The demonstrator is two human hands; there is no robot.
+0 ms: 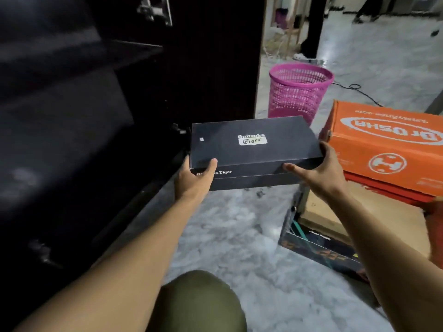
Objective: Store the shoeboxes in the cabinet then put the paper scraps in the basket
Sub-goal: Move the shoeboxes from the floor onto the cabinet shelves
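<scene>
Head view: both hands hold a black shoebox (254,149) off the pale marbled floor (227,236), just beside the open front of the dark cabinet (96,121). The lid carries a white label reading "Onitsuka Tiger", and the same name runs in white along the near side, partly covered. The left hand (194,176) grips the near left corner, thumb on the lid. The right hand (321,171) grips the right end, thumb stretched along the near edge and fingers curled round the far side.

Behind the shoebox a pink mesh basket (299,92) stands upright on the floor. To the right, an orange box (388,144) shows "Dr OSHA" in white, upside down from here; it rests on a brown cardboard box (335,212). Lower still lies a dark printed box (318,248) whose lettering is too blurred to read.
</scene>
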